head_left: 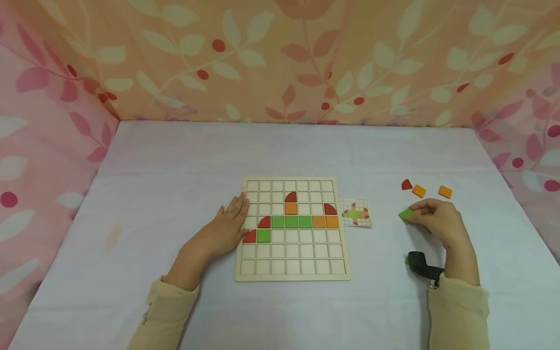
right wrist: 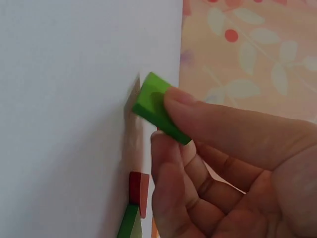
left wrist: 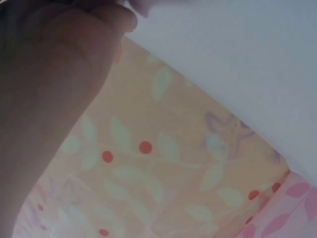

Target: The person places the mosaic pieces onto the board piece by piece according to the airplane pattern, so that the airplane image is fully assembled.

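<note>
A wooden grid board (head_left: 293, 277) lies flat on the table. Green squares (head_left: 291, 221), orange squares (head_left: 290, 208) and red quarter-circle pieces (head_left: 264, 222) sit in some of its cells. With fairly straight fingers, my left hand (head_left: 224, 228) rests on the board's left edge; the left wrist view shows mostly the wrist and curtain. To the right of the board, my right hand (head_left: 439, 221) pinches a green square tile (head_left: 405, 215) between thumb and fingers. Up close in the right wrist view, that green tile (right wrist: 151, 104) is tilted, its near corner free of the fingers.
Next to the board's right edge lies a small pattern card (head_left: 356, 212). Beyond my right hand are a loose red piece (head_left: 406, 184) and two orange tiles (head_left: 419, 191). A green piece (head_left: 407, 260) shows partly behind the black wrist camera (head_left: 418, 265). Flowered curtains (head_left: 262, 63) enclose the table.
</note>
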